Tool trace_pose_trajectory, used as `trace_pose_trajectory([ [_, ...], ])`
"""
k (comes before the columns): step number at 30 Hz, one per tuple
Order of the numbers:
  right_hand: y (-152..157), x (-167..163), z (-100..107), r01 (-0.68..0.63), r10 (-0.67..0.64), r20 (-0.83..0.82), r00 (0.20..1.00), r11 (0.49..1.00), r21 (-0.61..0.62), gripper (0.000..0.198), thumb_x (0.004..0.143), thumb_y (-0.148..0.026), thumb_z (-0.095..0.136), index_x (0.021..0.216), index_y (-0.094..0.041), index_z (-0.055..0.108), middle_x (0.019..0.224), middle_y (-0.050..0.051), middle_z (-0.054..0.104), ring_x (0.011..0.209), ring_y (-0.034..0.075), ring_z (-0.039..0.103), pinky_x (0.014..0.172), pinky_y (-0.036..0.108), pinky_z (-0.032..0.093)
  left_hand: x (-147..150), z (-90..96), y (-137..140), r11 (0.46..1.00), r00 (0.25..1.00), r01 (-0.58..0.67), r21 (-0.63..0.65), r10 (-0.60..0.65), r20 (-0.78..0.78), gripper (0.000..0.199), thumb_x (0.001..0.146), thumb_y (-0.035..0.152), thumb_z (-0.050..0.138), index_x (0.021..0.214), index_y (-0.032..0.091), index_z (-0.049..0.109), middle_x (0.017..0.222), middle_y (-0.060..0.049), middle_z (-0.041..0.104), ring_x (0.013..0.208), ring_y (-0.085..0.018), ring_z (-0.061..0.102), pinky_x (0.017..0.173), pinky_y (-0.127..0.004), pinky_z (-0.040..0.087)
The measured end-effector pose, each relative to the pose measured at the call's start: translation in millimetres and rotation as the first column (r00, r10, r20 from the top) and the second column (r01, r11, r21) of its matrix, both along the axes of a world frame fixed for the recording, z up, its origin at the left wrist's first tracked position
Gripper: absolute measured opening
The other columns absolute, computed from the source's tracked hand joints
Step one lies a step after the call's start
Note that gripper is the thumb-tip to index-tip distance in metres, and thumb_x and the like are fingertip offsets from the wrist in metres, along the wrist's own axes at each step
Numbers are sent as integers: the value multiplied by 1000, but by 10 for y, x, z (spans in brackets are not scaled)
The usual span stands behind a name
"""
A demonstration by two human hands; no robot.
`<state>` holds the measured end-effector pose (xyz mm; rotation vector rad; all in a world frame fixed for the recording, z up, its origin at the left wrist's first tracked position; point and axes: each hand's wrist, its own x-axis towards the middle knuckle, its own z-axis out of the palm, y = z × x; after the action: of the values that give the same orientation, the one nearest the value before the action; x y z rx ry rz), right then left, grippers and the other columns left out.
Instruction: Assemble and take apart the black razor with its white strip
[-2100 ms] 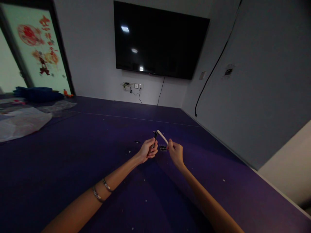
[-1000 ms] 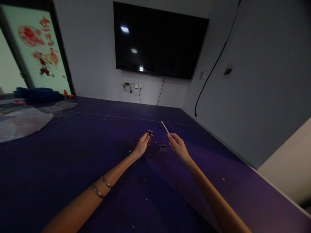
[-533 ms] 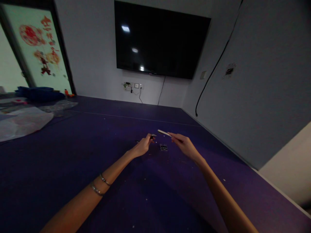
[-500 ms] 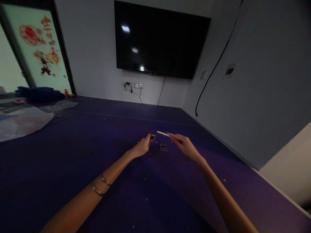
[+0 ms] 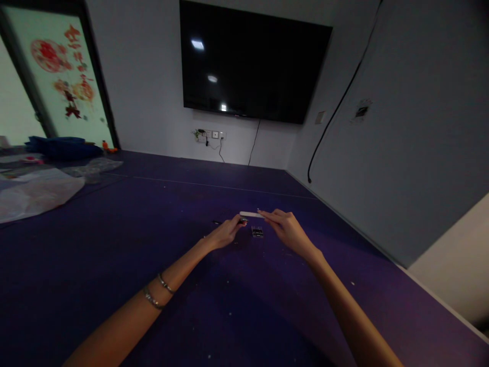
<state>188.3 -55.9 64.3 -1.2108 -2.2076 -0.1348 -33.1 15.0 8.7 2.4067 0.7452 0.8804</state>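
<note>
My right hand (image 5: 286, 225) is closed around one end of a slim white stick (image 5: 250, 214) with a rounded tip. The stick lies almost level, its far end just above the fingertips of my left hand (image 5: 227, 233). Pinched in the left fingers is a small dark object (image 5: 243, 220) with a shiny part; it is too small to name, and I cannot tell whether the stick touches it. Between and slightly below the hands, a small clear-and-black square case (image 5: 257, 232) rests on the purple surface (image 5: 244, 295). Behind the left fingers lies a thin dark piece (image 5: 217, 222).
White plastic sheeting (image 5: 42, 193) and a dark blue cloth-like bundle (image 5: 63, 148) lie at the far left, near a small orange item (image 5: 107, 147). A black cable (image 5: 338, 107) hangs down the right wall. A television (image 5: 254, 61) is mounted on the far wall.
The white stick has swung from slanting to nearly level, and its tip has moved left and down to above the left fingers. My left hand has shifted slightly.
</note>
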Motion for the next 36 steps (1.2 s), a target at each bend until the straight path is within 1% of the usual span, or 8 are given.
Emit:
trace_pose_trajectory([
  [5,4,9,9,-58,60,28,998,998,-39,33,90,-29,42,119,-29,55,77,4,61,67,13,54,65,25,38,17,-17,17,999,1000,3,33,-4,22,27,92,33,29,103,18,49,92,-6,62,87,-19,59,80,-32,41],
  [9,5,20,9,-11,10,-34,999,1000,-11,34,90,-29,41,121,-27,55,79,5,62,66,13,54,64,25,39,13,-36,33,1000,999,4,23,-5,46,25,91,30,31,105,19,47,97,-6,61,90,-18,58,81,-31,41],
  [14,20,15,-23,-117,115,-21,993,986,-115,32,88,-29,45,118,-28,57,78,4,64,66,12,55,63,24,40,-2,-36,33,1000,1000,-10,15,10,7,20,90,25,33,103,18,47,85,-4,61,78,-17,59,75,-29,42],
  [18,33,12,-35,-54,46,-112,993,996,-67,33,88,-29,44,118,-25,58,78,5,63,68,13,55,65,25,41,0,-24,18,1000,999,-29,12,28,28,23,90,28,32,104,19,47,88,-5,61,82,-17,59,77,-29,42],
  [22,20,24,-28,-151,124,-153,980,972,-181,31,87,-29,46,114,-25,60,84,5,65,72,14,57,67,26,43,0,-23,0,1000,999,-29,8,29,38,21,90,29,34,102,19,49,82,-2,60,77,-16,58,74,-28,42],
  [29,27,57,-39,-197,154,-191,969,952,-233,29,86,-28,48,111,-24,62,88,5,67,76,15,59,70,27,44,7,-26,4,999,996,-30,-31,33,87,22,89,30,35,101,20,50,83,-3,60,82,-17,57,77,-29,42],
  [34,36,65,-44,-139,89,-273,958,976,-170,31,86,-29,46,113,-23,61,97,7,67,83,17,59,75,30,44,12,-7,-12,999,995,-39,-34,42,87,23,89,31,35,103,20,49,87,-4,61,84,-18,57,78,-30,42],
  [36,32,67,-41,-171,114,-262,958,963,-209,30,85,-29,47,111,-23,62,96,6,67,82,16,60,74,30,45,11,-3,-15,999,996,-37,-29,40,82,23,90,32,34,103,20,49,87,-4,61,84,-18,58,79,-29,42],
])
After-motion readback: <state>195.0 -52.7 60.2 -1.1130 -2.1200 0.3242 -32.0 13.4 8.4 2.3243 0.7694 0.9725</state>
